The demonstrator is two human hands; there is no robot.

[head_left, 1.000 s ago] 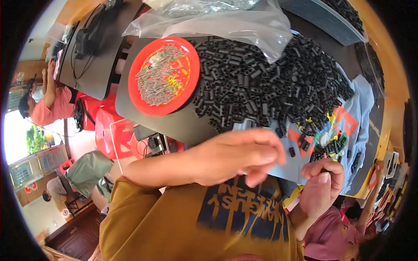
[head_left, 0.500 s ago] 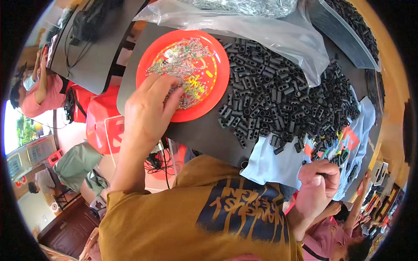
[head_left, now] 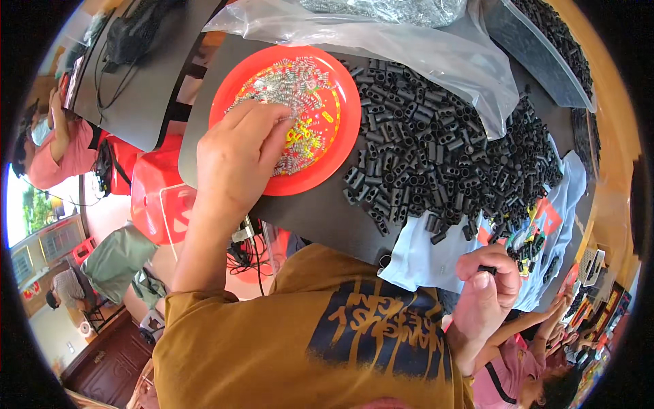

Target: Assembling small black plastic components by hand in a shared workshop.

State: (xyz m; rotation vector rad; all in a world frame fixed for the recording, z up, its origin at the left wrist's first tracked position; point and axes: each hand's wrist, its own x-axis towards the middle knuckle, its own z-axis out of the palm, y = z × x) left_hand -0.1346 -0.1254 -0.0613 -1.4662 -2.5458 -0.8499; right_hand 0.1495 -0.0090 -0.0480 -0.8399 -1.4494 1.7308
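Note:
My left hand [head_left: 238, 153] is over a round red plate [head_left: 349, 129] strewn with small metal springs [head_left: 296, 75]. Its thumb and forefinger are pinched together just above the springs; what lies between the tips is too small to make out. At the lower right, my right hand [head_left: 485, 293] is closed, its thumb and curled forefinger gripping a small black plastic cord-lock piece [head_left: 486, 270]. Beyond that hand spreads a big heap of similar black pieces [head_left: 436, 143], many with two round holes.
A light blue cloth [head_left: 419, 255] lies partly under the heap. Behind it are a clear plastic bag [head_left: 381, 34] and a translucent bin [head_left: 541, 51]. A red stool [head_left: 153, 198] stands left of the dark table. Other people [head_left: 61, 153] sit at both sides.
My left fingers have lifted slightly from among the springs and closed into a pinch. My right hand has shifted a little left and turned, so the black piece shows more.

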